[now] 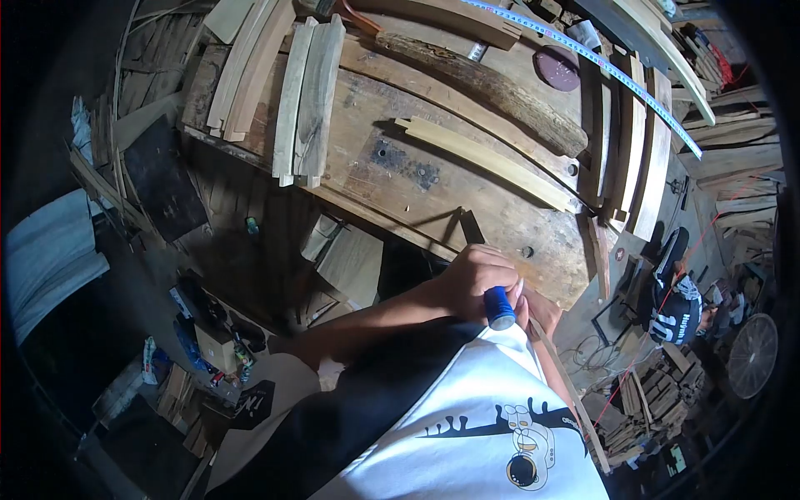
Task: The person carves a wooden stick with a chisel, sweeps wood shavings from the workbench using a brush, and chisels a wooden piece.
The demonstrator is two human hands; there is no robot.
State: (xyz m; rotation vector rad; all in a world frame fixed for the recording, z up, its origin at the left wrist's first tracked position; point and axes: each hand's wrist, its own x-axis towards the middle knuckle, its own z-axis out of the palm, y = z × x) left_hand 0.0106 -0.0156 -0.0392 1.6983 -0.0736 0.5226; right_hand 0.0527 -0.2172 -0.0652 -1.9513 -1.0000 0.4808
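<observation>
Because my left hand [475, 273] is closed firmly around the blue handle [499, 307], my first worry is a slip at this place. The handle sits in my fist, just in front of my shirt [467, 400] and near the edge of the bench [562, 275]. Its round end points back to me, so if the grip slid, it could push into my body. Beyond the knuckles a dark piece [471, 227] stands out; I cannot tell surely if it belongs to the handle. If it does, and is sharp, a loose wrist could let it swing. My right hand [543, 312] is just beside, partly hidden, and I cannot tell what it grips. Being so close, it could be hurt by a slip. Also, the strip [575, 396] beside my shirt could catch the cloth.
</observation>
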